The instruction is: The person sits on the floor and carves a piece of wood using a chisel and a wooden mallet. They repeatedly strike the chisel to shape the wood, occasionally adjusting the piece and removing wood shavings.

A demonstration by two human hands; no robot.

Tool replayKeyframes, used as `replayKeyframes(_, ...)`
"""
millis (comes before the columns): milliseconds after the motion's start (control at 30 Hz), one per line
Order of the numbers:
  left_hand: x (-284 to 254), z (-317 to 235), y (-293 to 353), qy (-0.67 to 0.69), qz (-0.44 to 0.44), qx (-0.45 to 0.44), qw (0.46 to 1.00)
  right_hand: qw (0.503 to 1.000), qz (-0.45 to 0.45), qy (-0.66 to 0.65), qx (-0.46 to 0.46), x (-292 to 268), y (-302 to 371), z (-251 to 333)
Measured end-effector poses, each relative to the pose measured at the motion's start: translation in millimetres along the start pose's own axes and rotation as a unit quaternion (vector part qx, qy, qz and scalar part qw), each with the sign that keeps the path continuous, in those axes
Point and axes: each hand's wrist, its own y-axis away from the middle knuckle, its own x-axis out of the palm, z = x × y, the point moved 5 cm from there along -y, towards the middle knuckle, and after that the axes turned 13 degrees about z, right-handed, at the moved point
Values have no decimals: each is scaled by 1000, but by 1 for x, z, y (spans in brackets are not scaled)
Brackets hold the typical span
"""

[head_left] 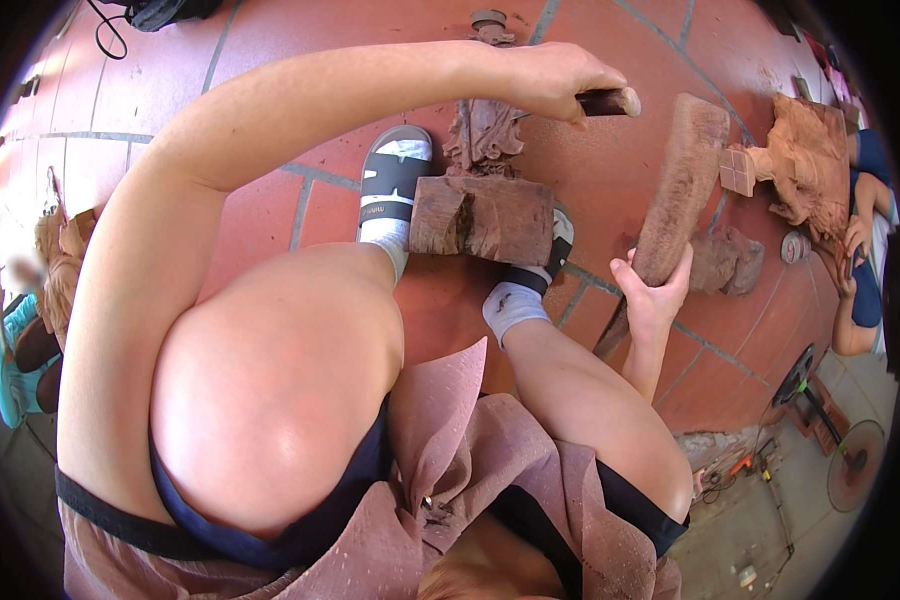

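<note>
Left hand [555, 82] and right hand [658, 292] both closed on a hold

Around a dark brown, rounded rod [602, 103] with a pale, blunt end, the left hand is wrapped; only a short length is left showing past the fingers. By the right hand, a long, brown, thick-headed wooden club [685, 180] is gripped near its narrowing, its broad end pointed away.

Most of the club's weight is likely carried in the thick end, so a firm hold is best kept at the narrowing. It is judged stiff and hard, with a dull surface not easily slipped on. The rod is expected to be lighter and rigid, best held along its shaft, clear of the pale end.

To the left of the right hand, a reddish-brown, cracked wooden block [515, 222] is seen on the red tile floor [595, 195]; it looks dense and heavy, best lifted by its ends. Beneath the left wrist, a dark brown, ornately carved wooden piece [485, 138] is partly hidden; its thin edges may be chipped if grasped there.
</note>
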Motion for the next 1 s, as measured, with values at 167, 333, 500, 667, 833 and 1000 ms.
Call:
replayKeyframes(167, 0, -2, 6, -6, -7, -1, 1000, 999, -43, 8, -31, -2, 2, 2)
replayKeyframes(333, -1, -2, 13, 30, -28, 13, 999, 975, -49, 216, -17, 1, -5, 33)
replayKeyframes(500, 5, -6, -5, 8, -9, 38, 999, 988, -87, 116, -45, -15, 0, -4)
replayKeyframes(667, 7, -5, -8, -33, -3, 20, 999, 976, -66, 206, -23, -5, -7, 12)
replayKeyframes(833, 8, -8, -14, -32, 14, 32, 999, 984, -66, 165, -24, -5, 0, 8)
replayKeyframes(1000, 7, -7, -7, -30, 21, 23, 999, 985, -61, 159, -4, -8, 3, 7)
